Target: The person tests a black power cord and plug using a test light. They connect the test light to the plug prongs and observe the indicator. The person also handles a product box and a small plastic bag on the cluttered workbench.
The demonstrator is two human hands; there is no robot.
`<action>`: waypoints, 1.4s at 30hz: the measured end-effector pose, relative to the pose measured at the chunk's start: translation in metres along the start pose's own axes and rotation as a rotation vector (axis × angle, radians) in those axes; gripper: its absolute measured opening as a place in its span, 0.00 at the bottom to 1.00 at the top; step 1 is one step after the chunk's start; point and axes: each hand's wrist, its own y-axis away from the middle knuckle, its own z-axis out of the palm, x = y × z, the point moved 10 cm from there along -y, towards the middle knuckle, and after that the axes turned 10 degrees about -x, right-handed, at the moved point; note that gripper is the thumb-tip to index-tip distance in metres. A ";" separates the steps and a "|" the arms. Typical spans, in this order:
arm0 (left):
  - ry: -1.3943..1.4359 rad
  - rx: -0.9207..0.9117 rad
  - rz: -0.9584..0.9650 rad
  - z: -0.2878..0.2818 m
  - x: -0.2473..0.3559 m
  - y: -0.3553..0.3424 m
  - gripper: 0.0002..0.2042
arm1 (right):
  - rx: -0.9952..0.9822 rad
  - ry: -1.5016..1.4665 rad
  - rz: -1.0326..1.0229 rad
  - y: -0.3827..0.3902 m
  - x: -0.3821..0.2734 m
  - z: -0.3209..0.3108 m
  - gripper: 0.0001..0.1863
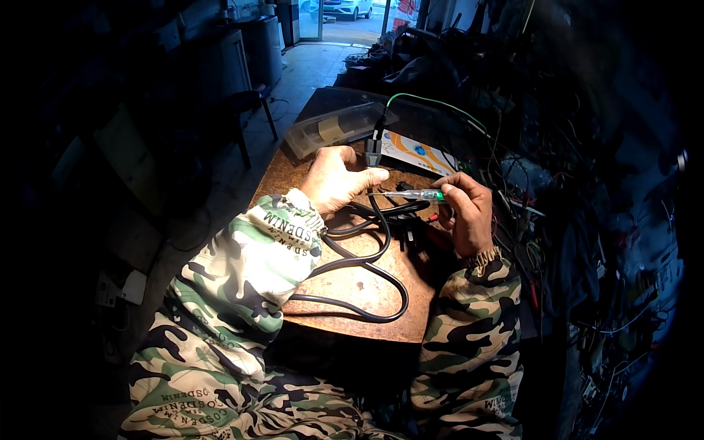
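Observation:
My right hand [469, 213] grips a slim screwdriver [422, 195] with a clear handle and a green end. Its thin shaft points left, and the tip reaches just below my left thumb. My left hand [336, 180] is closed, thumb stretched to the right with the fingers curled behind it. What it pinches is mostly hidden; a black cable [383, 235] rises to just under that thumb. The cable lies in loose loops over the brown tabletop [359, 284]. Right beyond my left fingertips stands a small dark grey block [373, 157] with a light mark.
A white and orange box [418, 152] lies behind my hands, beside a clear plastic case [315, 136]. A green cord [433, 100] arches above the box. Tangled wires [528, 183] crowd the right side. A dark stool [246, 106] stands on the floor at far left.

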 end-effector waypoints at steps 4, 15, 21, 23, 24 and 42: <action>-0.033 0.000 0.047 -0.002 -0.007 -0.005 0.18 | 0.011 -0.103 -0.016 -0.001 0.001 -0.008 0.08; -0.075 -0.032 0.051 0.002 0.001 -0.001 0.21 | -0.003 -0.001 0.053 -0.001 0.005 -0.006 0.08; -0.092 -0.022 0.100 0.000 0.002 -0.001 0.22 | -0.007 0.005 0.051 -0.001 0.005 -0.004 0.09; -0.121 -0.003 0.097 -0.004 0.001 -0.002 0.22 | -0.007 0.001 0.046 -0.002 0.005 -0.003 0.09; -0.134 -0.001 0.091 -0.005 0.002 -0.002 0.21 | -0.007 0.005 0.043 -0.003 0.006 -0.003 0.09; -0.178 -0.031 0.057 -0.005 0.004 -0.001 0.20 | -0.009 0.004 0.060 -0.003 0.008 -0.002 0.07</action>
